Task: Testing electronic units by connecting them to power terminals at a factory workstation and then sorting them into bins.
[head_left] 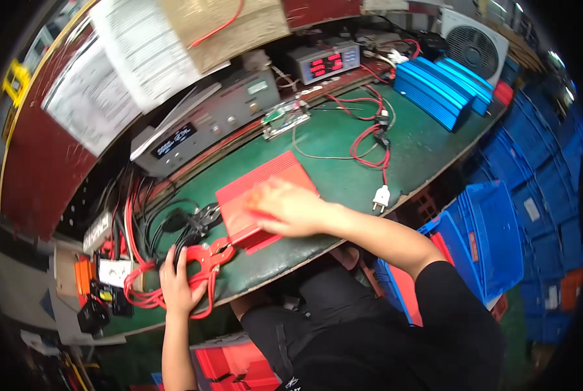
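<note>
Right hand (290, 208) flat, fingers spread, pressing on ribbed red metal box (265, 195) on green desk (343, 169). Left hand (177, 283) closed around red plastic clamp (208, 254) with red cables.

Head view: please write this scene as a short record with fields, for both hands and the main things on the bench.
Left hand: grips a red clamp and its red cables, near the bench's front edge
Right hand: lies flat on a red ribbed box; hand is blurred
Surface: green bench
Behind the box: small circuit board, grey instrument, meter with red digits
Far right: blue ribbed boxes, white fan
Front edge: white plug
Beside bench: blue crates
</note>
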Demonstrator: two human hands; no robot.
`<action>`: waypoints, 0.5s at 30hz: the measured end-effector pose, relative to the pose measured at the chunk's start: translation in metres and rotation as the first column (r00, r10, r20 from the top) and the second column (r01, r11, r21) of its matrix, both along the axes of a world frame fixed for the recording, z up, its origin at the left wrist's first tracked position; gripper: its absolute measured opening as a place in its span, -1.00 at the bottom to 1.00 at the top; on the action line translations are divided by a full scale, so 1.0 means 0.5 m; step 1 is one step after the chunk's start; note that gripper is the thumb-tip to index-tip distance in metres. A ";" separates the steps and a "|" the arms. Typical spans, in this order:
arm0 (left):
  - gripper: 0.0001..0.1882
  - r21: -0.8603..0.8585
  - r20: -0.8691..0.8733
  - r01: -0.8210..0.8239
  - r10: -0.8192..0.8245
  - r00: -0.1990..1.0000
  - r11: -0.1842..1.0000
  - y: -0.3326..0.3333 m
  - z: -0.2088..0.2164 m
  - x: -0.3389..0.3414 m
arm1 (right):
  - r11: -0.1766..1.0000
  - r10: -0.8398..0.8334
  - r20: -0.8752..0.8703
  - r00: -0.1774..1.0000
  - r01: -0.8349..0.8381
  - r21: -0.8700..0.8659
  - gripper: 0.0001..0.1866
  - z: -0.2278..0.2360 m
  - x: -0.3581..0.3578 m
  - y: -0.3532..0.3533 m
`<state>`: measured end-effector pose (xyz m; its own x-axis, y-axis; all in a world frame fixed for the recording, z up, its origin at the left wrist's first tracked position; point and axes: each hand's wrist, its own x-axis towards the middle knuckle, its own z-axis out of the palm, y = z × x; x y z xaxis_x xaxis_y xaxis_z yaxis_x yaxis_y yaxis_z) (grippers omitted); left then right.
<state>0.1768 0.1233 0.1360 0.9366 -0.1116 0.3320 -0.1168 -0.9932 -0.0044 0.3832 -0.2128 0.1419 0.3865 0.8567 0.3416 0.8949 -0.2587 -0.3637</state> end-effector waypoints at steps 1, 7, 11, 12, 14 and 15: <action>-0.07 -0.137 -0.091 -0.033 0.020 0.996 0.990 0.006 0.003 0.001 | 0.981 0.077 -0.007 0.997 -0.075 0.179 -0.49 0.004 -0.023 -0.026; -0.27 0.034 0.243 0.091 -0.097 0.965 0.995 -0.040 0.036 0.011 | 0.998 -0.025 -0.143 0.989 0.034 0.057 -0.35 0.032 0.005 -0.414; -0.43 -0.161 0.269 0.335 -0.286 0.920 0.928 -0.169 0.083 0.103 | 0.987 -0.018 -0.103 0.995 0.001 -0.158 -0.52 -0.018 0.093 -0.454; -0.50 -0.157 0.253 0.359 -0.314 0.915 0.920 -0.216 0.087 0.150 | 0.987 0.021 -0.078 0.997 -0.033 -0.156 -0.57 -0.025 0.126 -0.424; -0.60 -0.192 0.189 0.398 -0.364 0.912 0.897 -0.307 0.096 0.269 | 0.965 0.033 -0.076 0.997 -0.052 -0.257 -0.60 -0.020 0.196 -0.353; -0.63 -0.231 0.152 0.428 -0.402 0.903 0.874 -0.348 0.097 0.334 | 0.948 -0.038 -0.101 0.994 0.004 -0.318 -0.59 -0.015 0.226 -0.316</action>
